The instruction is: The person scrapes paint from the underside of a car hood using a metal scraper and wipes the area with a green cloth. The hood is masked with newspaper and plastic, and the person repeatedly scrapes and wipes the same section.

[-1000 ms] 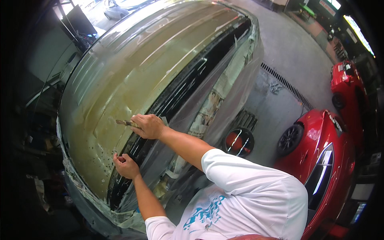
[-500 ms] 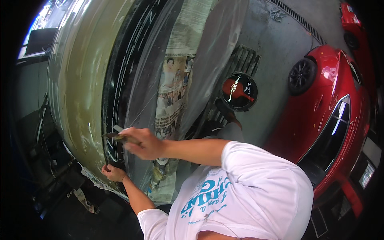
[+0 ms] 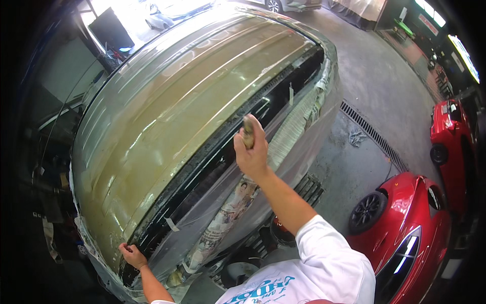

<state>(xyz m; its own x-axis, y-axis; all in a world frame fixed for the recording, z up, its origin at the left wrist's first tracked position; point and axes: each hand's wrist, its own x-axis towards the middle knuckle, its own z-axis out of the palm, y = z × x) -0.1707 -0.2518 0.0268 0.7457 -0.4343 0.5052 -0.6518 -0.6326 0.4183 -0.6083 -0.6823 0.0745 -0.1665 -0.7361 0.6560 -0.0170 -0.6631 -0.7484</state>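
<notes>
A vehicle roof with a dull olive-gold coating (image 3: pixel 167 116) stretches across the left and middle of the view. Along its side runs a glossy black strip (image 3: pixel 202 197). At the strip's near end my left hand (image 3: pixel 134 256) is pinched closed against the roof edge; what its fingertips hold is too small to make out. Farther along, my right hand (image 3: pixel 254 154) is raised over the strip, wrapped round a small brownish-yellow object (image 3: pixel 247 136) whose kind I cannot tell. Newspaper (image 3: pixel 223 220) and clear plastic sheeting (image 3: pixel 190 240) cover the vehicle's side below the strip.
Two red cars stand to the right, the nearer one (image 3: pixel 400 228) close by, the other (image 3: pixel 449 147) farther off. A floor drain grate (image 3: pixel 372 134) crosses the grey floor. Beside the vehicle sits a round red-and-black object (image 3: pixel 281 230), partly hidden by my arm.
My view has lifted and now takes in the whole roof. My right hand has moved far forward along the black strip with the object in it. My left hand stays at the near end.
</notes>
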